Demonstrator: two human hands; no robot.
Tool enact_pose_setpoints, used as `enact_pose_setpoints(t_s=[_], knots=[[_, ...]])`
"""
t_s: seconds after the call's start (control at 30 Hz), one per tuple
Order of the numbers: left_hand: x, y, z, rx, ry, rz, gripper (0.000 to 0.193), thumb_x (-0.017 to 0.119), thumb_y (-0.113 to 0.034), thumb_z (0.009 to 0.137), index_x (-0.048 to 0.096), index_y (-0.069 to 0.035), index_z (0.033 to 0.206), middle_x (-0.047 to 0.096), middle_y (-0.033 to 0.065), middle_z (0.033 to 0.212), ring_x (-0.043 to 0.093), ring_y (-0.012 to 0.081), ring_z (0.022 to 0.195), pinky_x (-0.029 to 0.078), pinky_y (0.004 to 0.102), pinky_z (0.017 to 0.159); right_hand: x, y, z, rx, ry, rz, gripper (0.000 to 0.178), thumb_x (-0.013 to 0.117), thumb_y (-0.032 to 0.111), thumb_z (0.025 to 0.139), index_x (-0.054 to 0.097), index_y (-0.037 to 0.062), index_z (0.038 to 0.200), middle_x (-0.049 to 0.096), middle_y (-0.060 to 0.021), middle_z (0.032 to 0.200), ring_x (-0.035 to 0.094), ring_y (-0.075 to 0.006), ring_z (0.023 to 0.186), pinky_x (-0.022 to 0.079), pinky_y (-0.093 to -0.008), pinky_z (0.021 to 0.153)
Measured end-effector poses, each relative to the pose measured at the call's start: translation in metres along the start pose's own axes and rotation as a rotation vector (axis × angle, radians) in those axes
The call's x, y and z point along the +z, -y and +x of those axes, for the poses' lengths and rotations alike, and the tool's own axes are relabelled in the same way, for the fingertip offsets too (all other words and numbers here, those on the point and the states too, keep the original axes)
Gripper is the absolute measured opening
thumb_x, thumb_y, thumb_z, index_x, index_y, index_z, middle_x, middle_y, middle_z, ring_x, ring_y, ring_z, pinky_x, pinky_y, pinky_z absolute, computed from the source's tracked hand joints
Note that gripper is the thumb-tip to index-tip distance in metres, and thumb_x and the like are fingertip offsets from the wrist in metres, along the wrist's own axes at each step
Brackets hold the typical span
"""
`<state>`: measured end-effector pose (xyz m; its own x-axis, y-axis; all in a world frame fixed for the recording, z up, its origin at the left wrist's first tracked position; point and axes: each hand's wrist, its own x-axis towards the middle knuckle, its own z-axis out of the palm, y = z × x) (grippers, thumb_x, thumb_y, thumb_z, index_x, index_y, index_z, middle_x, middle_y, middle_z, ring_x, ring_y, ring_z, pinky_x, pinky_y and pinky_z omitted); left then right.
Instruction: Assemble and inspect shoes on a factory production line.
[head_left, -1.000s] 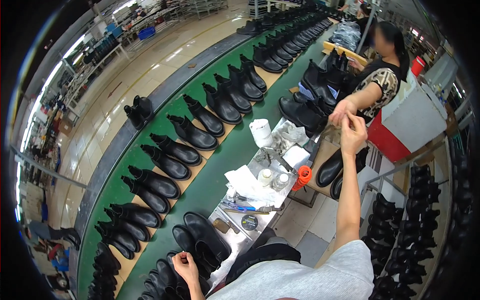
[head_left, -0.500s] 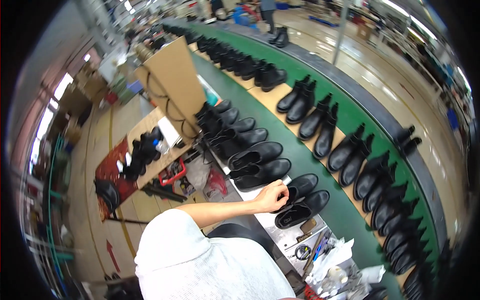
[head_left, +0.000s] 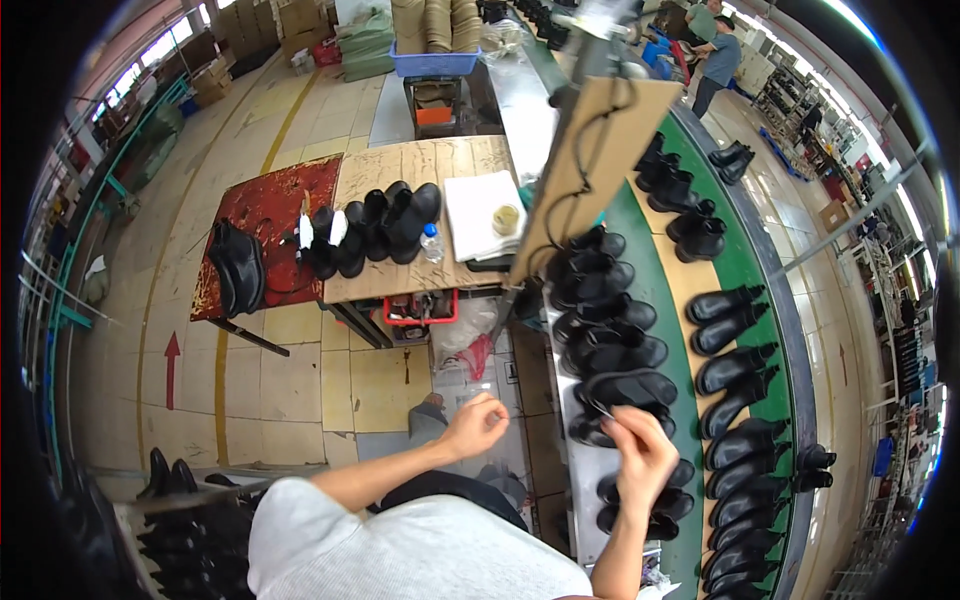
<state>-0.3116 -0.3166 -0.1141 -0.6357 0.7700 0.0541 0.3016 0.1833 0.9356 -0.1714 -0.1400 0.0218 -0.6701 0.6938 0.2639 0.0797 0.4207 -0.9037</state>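
My right hand (head_left: 643, 455) is over the black shoes at the bench edge, thumb and fingers pinched together. Something thin and small seems to be at its fingertips, too small to name. Just beyond those fingertips lies a black shoe (head_left: 630, 388) on its side of the row. My left hand (head_left: 476, 428) hovers left of the bench, above the floor, with its fingers curled in; whatever they may hold is hidden. Another pair of black shoes (head_left: 665, 502) rests beside my right wrist. Farther up the white bench strip (head_left: 592, 490) stand several more black shoes (head_left: 610, 352).
Black ankle boots (head_left: 735, 375) line the green conveyor (head_left: 640, 225) on tan boards. A cardboard panel (head_left: 610, 150) rises at the bench's far end. The wooden table (head_left: 385, 285) at left bears boots, a bottle and white sheets; a red basket (head_left: 420, 318) sits below. Two people stand far off.
The view has swung left, bringing the table nearer the middle. My left hand has left the shoes and drawn back over the floor. My right hand has come into view over the shoes.
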Motion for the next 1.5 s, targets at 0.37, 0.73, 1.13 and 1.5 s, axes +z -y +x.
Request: enact_pose_setpoints(t_s=[0.37, 0.73, 1.13, 1.5], knots=[[-0.200, 0.116, -0.045, -0.420, -0.561, -0.008, 0.005, 0.061, -0.003, 0.081, 0.057, 0.000, 0.079, 0.053, 0.0030, 0.077, 0.054, 0.0093, 0.061, 0.044, 0.0220, 0.054, 0.309, -0.109, 0.274, -0.131, 0.147, -0.597, 0.015, 0.057, 0.003, 0.074, 0.067, -0.0008, 0.084, 0.062, -0.0238, 0.079, 0.061, -0.0398, 0.078, 0.049, -0.0443, 0.073], [-0.222, 0.142, -0.058, -0.612, -0.699, -0.145, 0.005, 0.062, -0.005, 0.081, 0.058, -0.001, 0.081, 0.055, 0.0018, 0.077, 0.052, 0.0083, 0.064, 0.043, 0.0215, 0.059, 0.342, -0.138, 0.338, 0.209, 0.245, -1.035, 0.013, 0.061, 0.004, 0.071, 0.065, -0.0009, 0.083, 0.063, -0.0251, 0.090, 0.061, -0.0398, 0.088, 0.050, -0.0433, 0.078], [-0.242, 0.158, -0.027, -0.534, -0.649, -0.164, 0.004, 0.062, -0.002, 0.079, 0.058, -0.001, 0.079, 0.055, 0.0036, 0.076, 0.053, 0.0107, 0.059, 0.043, 0.0223, 0.054, 0.339, -0.167, 0.352, 0.327, 0.234, -1.070, 0.021, 0.072, 0.010, 0.066, 0.066, 0.0024, 0.084, 0.066, -0.0178, 0.083, 0.066, -0.0284, 0.075, 0.052, -0.0337, 0.070], [-0.252, 0.168, -0.021, -0.591, -0.617, -0.165, 0.005, 0.061, -0.004, 0.081, 0.058, 0.000, 0.080, 0.055, 0.0037, 0.077, 0.053, 0.0107, 0.061, 0.043, 0.0223, 0.055, 0.343, -0.196, 0.331, 0.562, 0.093, -0.544, 0.023, 0.077, 0.002, 0.064, 0.064, -0.0033, 0.082, 0.064, -0.0096, 0.069, 0.061, -0.0159, 0.056, 0.050, -0.0269, 0.047]])
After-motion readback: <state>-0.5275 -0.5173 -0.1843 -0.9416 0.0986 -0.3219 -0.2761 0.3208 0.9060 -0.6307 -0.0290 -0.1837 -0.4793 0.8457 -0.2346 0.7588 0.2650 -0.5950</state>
